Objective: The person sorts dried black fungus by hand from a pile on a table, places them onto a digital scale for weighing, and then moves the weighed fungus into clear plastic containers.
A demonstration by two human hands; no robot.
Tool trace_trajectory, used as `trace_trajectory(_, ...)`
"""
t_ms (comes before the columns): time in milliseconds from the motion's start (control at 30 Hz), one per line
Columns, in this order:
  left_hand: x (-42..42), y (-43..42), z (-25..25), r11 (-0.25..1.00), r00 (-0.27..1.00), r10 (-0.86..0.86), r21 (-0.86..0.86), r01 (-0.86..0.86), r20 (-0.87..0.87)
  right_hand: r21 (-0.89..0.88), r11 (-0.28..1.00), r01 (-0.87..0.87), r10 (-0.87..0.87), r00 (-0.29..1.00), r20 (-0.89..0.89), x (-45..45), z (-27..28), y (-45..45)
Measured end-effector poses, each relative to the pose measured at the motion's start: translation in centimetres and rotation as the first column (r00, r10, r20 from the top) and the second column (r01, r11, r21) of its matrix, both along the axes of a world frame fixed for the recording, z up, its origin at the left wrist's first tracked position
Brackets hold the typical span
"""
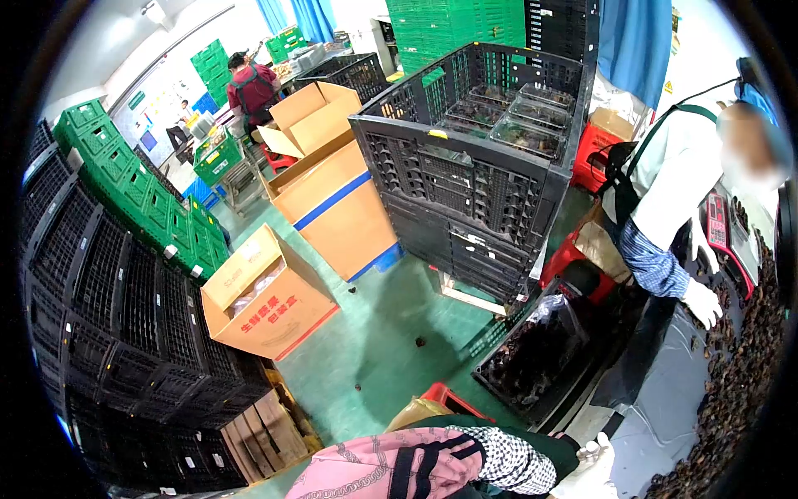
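Note:
My left hand (588,467), in a white glove, is at the bottom right beside the edge of a grey-covered table (658,428). Its fingers are loosely bent and a little apart, and I see nothing held in them. The arm wears a pink sleeve (391,467) with a black-and-white checked cuff cover (511,459). Many small dark brown pieces (740,391) lie spread along the table's right side; their kind is unclear. Close by the hand, a black crate (519,378) with dark contents and clear plastic stands low. My right hand is out of view.
A co-worker (677,179) with white gloves stands at the table near a red scale (719,224). Stacked black crates (465,187) hold clear boxes. Cardboard boxes (270,303) stand on the green floor (391,349); black crates (125,291) line the left. Another person (252,87) is far back.

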State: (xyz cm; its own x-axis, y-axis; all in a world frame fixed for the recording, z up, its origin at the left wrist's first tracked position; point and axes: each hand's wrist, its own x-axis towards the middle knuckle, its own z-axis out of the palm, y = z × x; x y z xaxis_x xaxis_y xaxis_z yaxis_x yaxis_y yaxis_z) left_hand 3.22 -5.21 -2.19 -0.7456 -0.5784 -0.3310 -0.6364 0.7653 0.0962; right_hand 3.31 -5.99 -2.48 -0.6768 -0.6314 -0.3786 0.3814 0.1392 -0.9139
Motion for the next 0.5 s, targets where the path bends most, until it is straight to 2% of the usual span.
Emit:
trace_trajectory(100, -0.2, 0.5, 0.6, 0.998, 0.996, 0.046, 0.043, -0.050, 0.081, -0.001, 1.000, -0.009, 0.009, 1.000, 0.003, -0.2, 0.1, 0.1)
trace_trajectory(133, -0.9, 0.5, 1.0, 0.996, 0.970, 0.050, 0.055, -0.064, 0.237, 0.002, 1.000, -0.002, 0.002, 1.000, 0.003, 0.0, 0.2, 0.2)
trace_trajectory(167, -2.9, -0.2, 1.9, 0.966, 0.702, -0.193, 0.007, 0.258, 0.686, -0.002, 1.000, 0.001, -0.001, 1.000, 0.004, -0.1, 0.2, 0.3)
trace_trajectory(233, -3.3, -0.1, 1.4, 0.877, 0.476, -0.244, -0.017, 0.480, 0.845, -0.004, 1.000, -0.001, 0.001, 1.000, 0.007, 0.0, 0.1, 0.2)
trace_trajectory(267, -1.6, 0.3, 0.0, 0.913, 0.716, -0.202, -0.136, 0.384, 0.669, -0.011, 1.000, -0.011, 0.011, 1.000, 0.010, 0.0, 0.1, 0.0)
trace_trajectory(300, -0.6, 0.6, -0.9, 0.940, 0.891, -0.144, -0.222, 0.260, 0.431, -0.010, 1.000, -0.008, 0.008, 1.000, 0.014, -0.1, 0.1, 0.1)
trace_trajectory(400, -0.5, 0.0, 0.0, 0.866, 0.815, -0.227, -0.272, 0.419, 0.533, -0.019, 1.000, 0.000, 0.000, 1.000, 0.019, -0.1, 0.0, 0.2)
trace_trajectory(433, -0.8, 0.8, -1.0, 0.973, 0.992, -0.041, -0.221, 0.066, 0.119, -0.018, 1.000, 0.001, -0.001, 1.000, 0.020, 0.0, 0.0, 0.2)
trace_trajectory(467, -0.7, 2.0, -1.4, 0.969, 0.931, 0.233, -0.017, -0.247, -0.281, -0.014, 1.000, 0.002, -0.002, 1.000, 0.021, 0.0, 0.0, 0.3)
trace_trajectory(500, -0.9, 2.8, -1.9, 0.853, 0.648, 0.518, 0.287, -0.435, -0.557, -0.014, 1.000, 0.000, 0.001, 1.000, 0.019, 0.0, 0.1, 0.1)
